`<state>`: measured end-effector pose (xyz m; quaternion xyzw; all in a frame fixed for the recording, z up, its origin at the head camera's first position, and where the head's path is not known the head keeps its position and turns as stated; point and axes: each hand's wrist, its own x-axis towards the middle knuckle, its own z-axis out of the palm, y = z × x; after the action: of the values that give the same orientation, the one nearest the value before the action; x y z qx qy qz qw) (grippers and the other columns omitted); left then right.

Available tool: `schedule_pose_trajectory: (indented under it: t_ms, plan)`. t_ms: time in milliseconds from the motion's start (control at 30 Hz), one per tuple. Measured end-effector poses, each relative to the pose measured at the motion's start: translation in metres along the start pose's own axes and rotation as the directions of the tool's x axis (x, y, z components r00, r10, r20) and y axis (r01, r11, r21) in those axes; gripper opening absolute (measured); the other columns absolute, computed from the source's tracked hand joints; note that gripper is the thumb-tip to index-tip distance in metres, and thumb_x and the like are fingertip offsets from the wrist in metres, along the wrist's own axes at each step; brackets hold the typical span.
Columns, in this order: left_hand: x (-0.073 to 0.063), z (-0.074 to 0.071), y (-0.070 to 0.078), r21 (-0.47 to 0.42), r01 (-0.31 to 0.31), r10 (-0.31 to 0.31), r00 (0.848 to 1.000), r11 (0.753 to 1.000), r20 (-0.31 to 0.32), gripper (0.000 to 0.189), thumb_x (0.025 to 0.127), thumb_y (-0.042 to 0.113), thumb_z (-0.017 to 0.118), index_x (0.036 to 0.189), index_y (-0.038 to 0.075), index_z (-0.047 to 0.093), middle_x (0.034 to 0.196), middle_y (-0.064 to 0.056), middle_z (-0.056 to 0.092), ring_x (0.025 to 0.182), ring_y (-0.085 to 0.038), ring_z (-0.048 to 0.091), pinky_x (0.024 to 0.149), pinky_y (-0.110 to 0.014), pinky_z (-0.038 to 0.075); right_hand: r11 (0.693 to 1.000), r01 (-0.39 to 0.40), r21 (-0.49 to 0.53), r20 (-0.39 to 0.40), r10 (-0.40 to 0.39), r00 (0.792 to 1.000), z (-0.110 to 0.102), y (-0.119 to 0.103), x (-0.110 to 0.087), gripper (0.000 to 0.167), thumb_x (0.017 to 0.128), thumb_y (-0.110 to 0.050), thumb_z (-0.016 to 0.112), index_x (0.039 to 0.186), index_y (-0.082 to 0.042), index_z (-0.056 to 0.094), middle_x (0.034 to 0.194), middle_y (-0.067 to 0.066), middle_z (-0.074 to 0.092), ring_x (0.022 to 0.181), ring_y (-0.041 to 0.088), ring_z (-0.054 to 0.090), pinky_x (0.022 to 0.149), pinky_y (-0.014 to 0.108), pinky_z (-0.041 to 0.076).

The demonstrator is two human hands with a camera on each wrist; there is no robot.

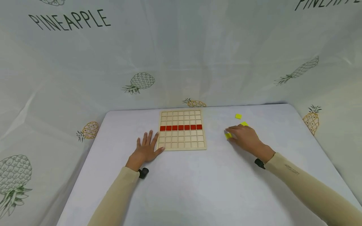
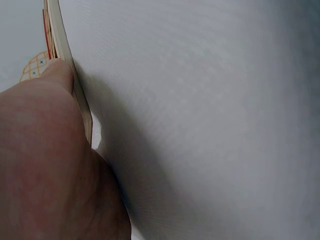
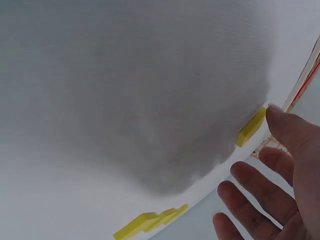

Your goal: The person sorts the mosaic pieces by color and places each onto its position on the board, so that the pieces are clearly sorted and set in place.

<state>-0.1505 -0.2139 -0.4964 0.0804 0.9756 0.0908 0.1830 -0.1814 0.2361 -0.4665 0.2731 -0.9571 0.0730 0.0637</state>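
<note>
My left hand (image 1: 145,151) lies with fingers spread at the left side of a light wooden grid board (image 1: 181,145). Its thumb touches the board's lower left edge, also seen in the left wrist view. One row of the board's squares is filled with red tiles (image 1: 181,127); the other rows show bare wood. My right hand (image 1: 244,138) hovers low over a yellow tile (image 3: 251,127) on the table, thumb tip at the tile's edge. In the right wrist view its other fingers are loosely bent and stand apart from the tile.
Another yellow tile (image 1: 238,116) lies farther back on the white table (image 1: 192,182), right of the board. More yellow (image 1: 244,124) shows just beyond the right hand, partly hidden. A pineapple-printed cloth (image 1: 181,56) hangs behind the table's back edge.
</note>
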Motion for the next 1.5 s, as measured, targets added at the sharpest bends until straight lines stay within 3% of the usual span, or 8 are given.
schedule_pose_trajectory:
  t_ms: [133,333,467,700,933,1500]
  plan:
    - [-0.001,0.0,-0.001,0.002,0.004,-0.004,1.0,1.0,0.004,0.089,0.108,0.061,0.042,0.171,0.009,0.006,0.176,-0.023,-0.009,0.161,-0.047,-0.008,0.125,-0.071,-0.001,0.999,0.033,0.026,-0.001,-0.033,0.999,0.003,0.003,-0.007,0.043,0.086,-0.012,0.089,0.126,-0.005,0.077,0.127,0.015,0.076,0.11,0.036,0.073,0.083,0.051,0.061]
    - [-0.004,0.0,-0.001,-0.016,0.002,-0.002,1.0,1.0,0.008,0.088,0.109,0.059,0.042,0.171,0.008,0.006,0.176,-0.024,-0.009,0.161,-0.047,-0.009,0.125,-0.071,-0.002,0.995,0.093,0.042,-0.001,-0.093,0.996,0.007,0.003,-0.011,0.04,0.086,-0.003,0.086,0.126,-0.003,0.077,0.127,0.017,0.075,0.113,0.037,0.072,0.088,0.052,0.06]
    - [-0.004,0.0,-0.001,-0.02,0.006,-0.006,1.0,1.0,0.024,0.089,0.109,0.059,0.042,0.171,0.008,0.004,0.176,-0.023,-0.011,0.161,-0.047,-0.011,0.125,-0.071,-0.004,0.994,0.103,0.038,-0.017,-0.102,0.995,0.008,0.001,-0.012,0.04,0.084,0.003,0.086,0.123,-0.004,0.078,0.122,0.015,0.077,0.11,0.036,0.072,0.084,0.049,0.06]
    - [-0.002,0.002,-0.002,-0.004,0.009,-0.009,0.999,1.0,0.034,0.089,0.109,0.06,0.04,0.171,0.009,0.003,0.176,-0.023,-0.011,0.161,-0.046,-0.011,0.125,-0.071,-0.003,0.991,0.134,-0.008,-0.081,-0.134,0.988,0.011,-0.002,-0.013,0.035,0.076,0.005,0.09,0.108,-0.006,0.082,0.105,0.01,0.08,0.099,0.03,0.073,0.08,0.043,0.061]
    - [-0.003,-0.002,0.001,0.006,0.018,-0.018,1.0,1.0,0.023,0.088,0.109,0.06,0.041,0.171,0.01,0.005,0.176,-0.022,-0.009,0.162,-0.046,-0.009,0.125,-0.07,-0.002,0.983,0.171,-0.071,-0.077,-0.176,0.981,0.009,-0.005,-0.012,0.029,0.079,0.005,0.088,0.105,-0.007,0.082,0.1,0.011,0.078,0.097,0.031,0.072,0.079,0.044,0.06]
    - [0.002,-0.002,-0.001,0.01,0.016,-0.016,0.999,1.0,0.036,0.089,0.109,0.062,0.04,0.171,0.01,0.002,0.176,-0.021,-0.013,0.162,-0.045,-0.012,0.125,-0.069,-0.004,0.98,0.197,-0.035,-0.117,-0.2,0.973,0.0,-0.036,0.019,0.032,0.083,0.002,0.088,0.112,-0.009,0.083,0.103,0.009,0.078,0.097,0.03,0.071,0.081,0.042,0.06]
